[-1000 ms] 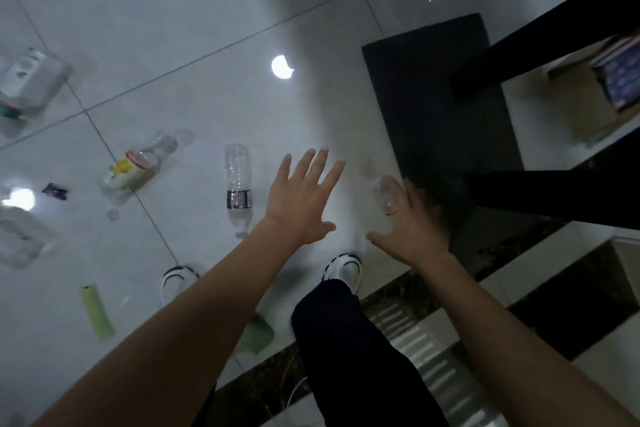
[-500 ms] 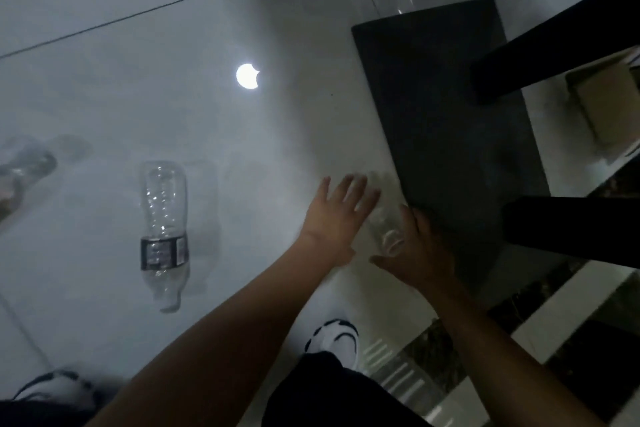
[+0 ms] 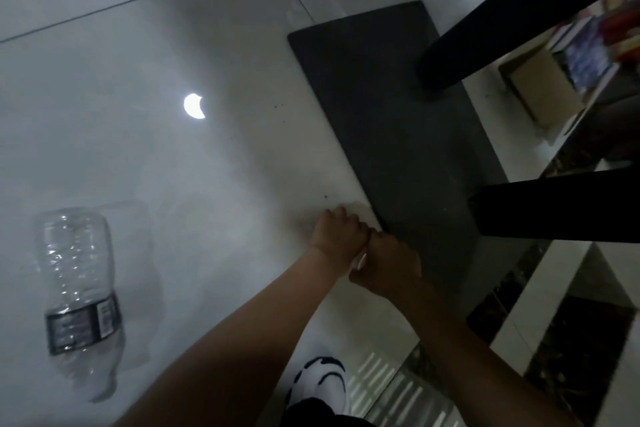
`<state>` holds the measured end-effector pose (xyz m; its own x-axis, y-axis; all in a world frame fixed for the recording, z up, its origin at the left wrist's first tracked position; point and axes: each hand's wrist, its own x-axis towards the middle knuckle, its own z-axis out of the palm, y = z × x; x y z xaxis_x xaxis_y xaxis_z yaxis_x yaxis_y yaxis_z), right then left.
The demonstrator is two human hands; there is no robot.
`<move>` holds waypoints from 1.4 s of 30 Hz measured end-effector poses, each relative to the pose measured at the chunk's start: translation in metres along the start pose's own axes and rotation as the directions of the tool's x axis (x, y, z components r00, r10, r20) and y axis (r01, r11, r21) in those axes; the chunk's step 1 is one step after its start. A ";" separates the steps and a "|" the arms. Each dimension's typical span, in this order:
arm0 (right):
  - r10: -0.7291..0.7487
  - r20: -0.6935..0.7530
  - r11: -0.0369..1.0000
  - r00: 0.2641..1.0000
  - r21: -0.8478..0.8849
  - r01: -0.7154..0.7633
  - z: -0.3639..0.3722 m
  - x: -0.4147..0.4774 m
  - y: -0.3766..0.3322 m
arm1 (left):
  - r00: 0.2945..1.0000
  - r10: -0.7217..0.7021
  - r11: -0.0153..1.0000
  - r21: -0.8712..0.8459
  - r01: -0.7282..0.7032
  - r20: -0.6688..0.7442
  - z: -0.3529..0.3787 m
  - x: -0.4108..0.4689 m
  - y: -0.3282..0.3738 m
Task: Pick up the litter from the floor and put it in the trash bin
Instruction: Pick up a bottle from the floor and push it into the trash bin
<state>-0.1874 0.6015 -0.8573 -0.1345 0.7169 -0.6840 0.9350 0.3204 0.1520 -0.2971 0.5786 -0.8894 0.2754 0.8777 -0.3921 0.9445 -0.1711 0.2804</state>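
My left hand and my right hand are pressed together low over the white tile floor, at the near left edge of a dark mat. Both are curled shut around a small clear plastic cup. Only a pale sliver of the cup shows between the palms. A crumpled clear plastic bottle with a dark label lies on the floor far to the left, well apart from both hands. No trash bin is in view.
Two black furniture legs stand on and beside the mat at the right. A cardboard box and books sit on a low shelf behind them. My white shoe is at the bottom. A lamp's reflection glints on the tiles.
My left hand moved right and closed against my right hand around the cup. The view dropped closer to the floor, and the other litter at the left slid out of sight.
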 end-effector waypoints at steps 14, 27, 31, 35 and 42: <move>-0.350 0.029 0.928 0.936 -0.122 0.351 -0.137 -0.093 -0.101 | 0.949 -0.312 0.944 -0.131 0.304 -0.047 -0.126 -0.144 -0.070; -0.754 -0.043 0.621 0.655 -0.369 0.691 -0.316 -0.318 -0.252 | 0.689 -0.721 0.685 -0.226 0.692 -0.075 -0.327 -0.416 -0.098; -0.859 -0.063 0.484 0.508 -0.423 0.766 -0.374 -0.401 -0.285 | 0.555 -0.825 0.562 -0.264 0.784 -0.108 -0.392 -0.505 -0.088; -0.930 -0.072 0.349 0.360 -0.482 0.804 -0.421 -0.482 -0.303 | 0.432 -0.892 0.451 -0.307 0.838 -0.130 -0.451 -0.585 -0.060; -0.979 -0.183 0.174 0.093 -0.504 0.846 -0.465 -0.622 -0.306 | 0.188 -0.971 0.234 -0.401 0.886 -0.150 -0.535 -0.723 0.019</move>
<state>-0.5429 0.3454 -0.1461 -0.9876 -0.1341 -0.0818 -0.1163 0.9742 -0.1932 -0.5738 0.1800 -0.1322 -0.8917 0.3986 -0.2142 0.3931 0.9169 0.0698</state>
